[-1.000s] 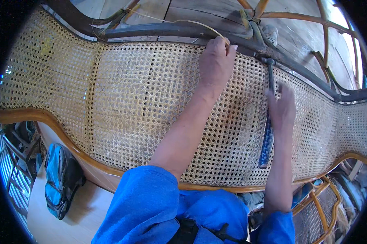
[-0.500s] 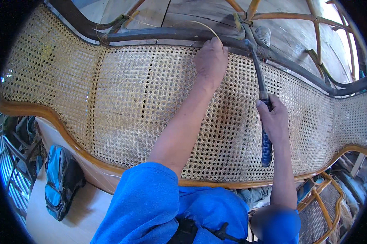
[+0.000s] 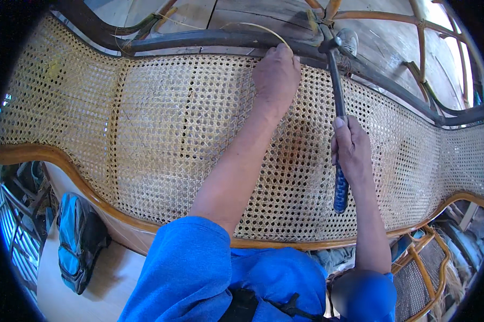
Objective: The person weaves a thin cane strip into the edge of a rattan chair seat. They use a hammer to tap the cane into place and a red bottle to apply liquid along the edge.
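A long woven cane panel (image 3: 151, 123) spans the view, bordered at its far side by a dark wooden rail (image 3: 210, 38). My left hand (image 3: 277, 72) is closed at that far edge, pinching a thin pale cane strip (image 3: 263, 29) that arcs up and away to the left. In my right hand (image 3: 353, 147) is a hammer (image 3: 336, 86), gripped around its dark blue ribbed handle. The hammer's metal head points away from me, over the dark rail to the right of my left hand. My left fingertips are partly hidden by the hand itself.
Along the panel's near side runs a curved, varnished brown rail (image 3: 242, 243). A teal and black backpack (image 3: 75, 241) lies on a pale surface at left. Rattan bars (image 3: 373, 22) rise at the far right, and another rattan piece (image 3: 424, 273) stands at lower right.
The hammer and my right hand have shifted slightly left, and the hammer's head now shows more. My left hand stays at the far edge with the strip. The view has shifted a little.
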`<action>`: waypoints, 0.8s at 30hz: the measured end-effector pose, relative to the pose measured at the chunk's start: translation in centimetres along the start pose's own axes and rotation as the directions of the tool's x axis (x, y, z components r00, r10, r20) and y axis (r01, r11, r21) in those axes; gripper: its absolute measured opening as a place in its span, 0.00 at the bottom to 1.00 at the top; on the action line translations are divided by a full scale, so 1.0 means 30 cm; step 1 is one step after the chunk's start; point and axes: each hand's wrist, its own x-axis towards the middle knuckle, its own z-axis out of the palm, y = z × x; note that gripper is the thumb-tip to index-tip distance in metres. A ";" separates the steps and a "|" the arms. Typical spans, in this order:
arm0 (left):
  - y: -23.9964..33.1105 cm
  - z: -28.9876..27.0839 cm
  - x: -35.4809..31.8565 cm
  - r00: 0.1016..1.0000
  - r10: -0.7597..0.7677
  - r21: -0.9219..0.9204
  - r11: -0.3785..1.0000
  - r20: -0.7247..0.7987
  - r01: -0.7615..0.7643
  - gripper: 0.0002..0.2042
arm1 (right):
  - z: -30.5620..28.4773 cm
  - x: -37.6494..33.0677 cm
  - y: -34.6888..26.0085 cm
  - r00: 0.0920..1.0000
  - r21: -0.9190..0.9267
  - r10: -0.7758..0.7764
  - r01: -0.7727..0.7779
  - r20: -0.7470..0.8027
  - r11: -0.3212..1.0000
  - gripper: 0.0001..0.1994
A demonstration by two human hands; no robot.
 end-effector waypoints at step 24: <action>0.001 0.002 -0.008 1.000 0.021 0.017 1.000 -0.001 -0.021 0.08 | 0.035 0.031 0.024 0.999 -0.130 0.003 -0.008 -0.034 0.992 0.20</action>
